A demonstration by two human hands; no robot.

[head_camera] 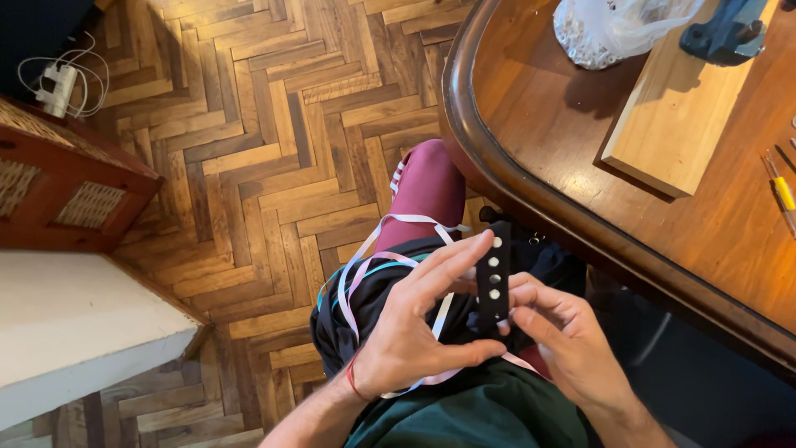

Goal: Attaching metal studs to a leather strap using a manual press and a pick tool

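Left hand [414, 328], thin red cord on wrist, fingers spread flat, thumb and fingertips pressed to the narrow black strap with a row of pale round snaps [494, 278]; strap stands upright, centre frame, over the lap. Right hand [564, 340] at 3 o'clock of the strap, fingers pinching its lower end, so both hands grasp it. Under the hands a dark bundled fabric [365, 299] with loose pastel ribbons [369, 265] looping over it; maroon trouser leg [427, 187] at 12 o'clock of the bundle. Dark polished oval wooden table [580, 166] at 2 o'clock, carrying a light wooden board [680, 108], crumpled clear plastic bag [613, 29], yellow-handled tool [781, 191]. Herringbone parquet floor [265, 149] beyond; white power strip with cable [58, 83] far at 10 o'clock.
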